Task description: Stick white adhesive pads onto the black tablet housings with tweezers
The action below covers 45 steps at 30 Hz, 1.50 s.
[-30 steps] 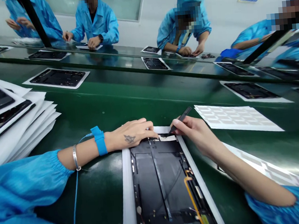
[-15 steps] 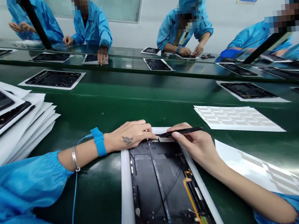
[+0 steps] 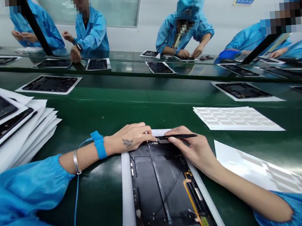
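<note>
In front of me an opened tablet housing [image 3: 159, 182] lies on a white sheet [image 3: 126, 198], its dark inside facing up. My right hand [image 3: 189, 146] pinches slim black tweezers [image 3: 182, 136], their tip pointing left at the housing's top edge. My left hand [image 3: 132, 137] rests over the top left corner, its fingers bent and drawn together close to the tweezers' tip. Whatever sits between those fingers is too small to make out. An orange flex cable [image 3: 191, 197] runs along the right side of the housing. A blue wrist strap [image 3: 100, 145] with a cord circles my left wrist.
Papers with tablet housings are stacked at the left [image 3: 34, 125]. Two sheets of grey stickers, a farther one [image 3: 237, 117] and a nearer one [image 3: 249, 168], lie at the right. More housings lie across the green bench [image 3: 108, 99]. Several co-workers in blue sit beyond.
My right hand and the tweezers have shifted slightly left along the top edge. My left hand stays nearly in place. Across the bench, one co-worker has moved a hand off a housing towards the left.
</note>
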### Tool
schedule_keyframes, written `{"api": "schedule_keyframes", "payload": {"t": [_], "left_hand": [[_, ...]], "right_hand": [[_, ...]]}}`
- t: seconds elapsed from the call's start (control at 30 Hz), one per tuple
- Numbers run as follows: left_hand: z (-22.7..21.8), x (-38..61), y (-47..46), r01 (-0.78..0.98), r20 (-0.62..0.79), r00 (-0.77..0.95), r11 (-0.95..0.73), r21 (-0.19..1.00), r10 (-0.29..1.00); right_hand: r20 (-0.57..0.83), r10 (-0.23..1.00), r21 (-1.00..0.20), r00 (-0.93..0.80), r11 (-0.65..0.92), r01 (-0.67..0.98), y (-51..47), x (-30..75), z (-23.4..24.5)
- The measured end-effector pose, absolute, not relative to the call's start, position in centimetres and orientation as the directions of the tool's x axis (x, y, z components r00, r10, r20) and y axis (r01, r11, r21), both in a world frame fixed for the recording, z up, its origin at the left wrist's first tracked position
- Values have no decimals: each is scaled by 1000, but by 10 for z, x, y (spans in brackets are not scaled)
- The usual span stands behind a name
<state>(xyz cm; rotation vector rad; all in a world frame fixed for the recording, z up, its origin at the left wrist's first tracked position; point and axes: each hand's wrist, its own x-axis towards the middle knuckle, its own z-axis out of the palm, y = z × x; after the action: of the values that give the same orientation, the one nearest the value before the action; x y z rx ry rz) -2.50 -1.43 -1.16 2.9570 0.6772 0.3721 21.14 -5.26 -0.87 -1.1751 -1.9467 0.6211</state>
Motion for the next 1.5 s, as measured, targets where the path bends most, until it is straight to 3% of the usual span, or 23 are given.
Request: {"api": "schedule_keyframes", "payload": {"t": [0.13,0.23,0.37,0.53,1.27,1.5], "left_hand": [[-9,-15,-18,435,196,867,-888,148,458],[-9,-11,-21,443,209,863,-888,127,460],[-11,-12,-21,407,219,877,-903,136,428],[-13,-14,-17,388,208,887,-910,146,412],[-9,-14,-19,421,132,895,-905,64,426],[2,2,-21,433,66,901,-893,-121,428]], "right_hand": [[291,917,-780,-273,392,488,-54,218,-6],[227,970,-862,-87,242,445,-54,231,-9],[88,984,-974,154,53,221,-52,244,-17],[-13,989,-990,150,-34,139,-48,243,-18],[-19,992,-985,126,-41,170,-48,242,-17],[22,992,-999,124,17,40,-44,241,-15]]}}
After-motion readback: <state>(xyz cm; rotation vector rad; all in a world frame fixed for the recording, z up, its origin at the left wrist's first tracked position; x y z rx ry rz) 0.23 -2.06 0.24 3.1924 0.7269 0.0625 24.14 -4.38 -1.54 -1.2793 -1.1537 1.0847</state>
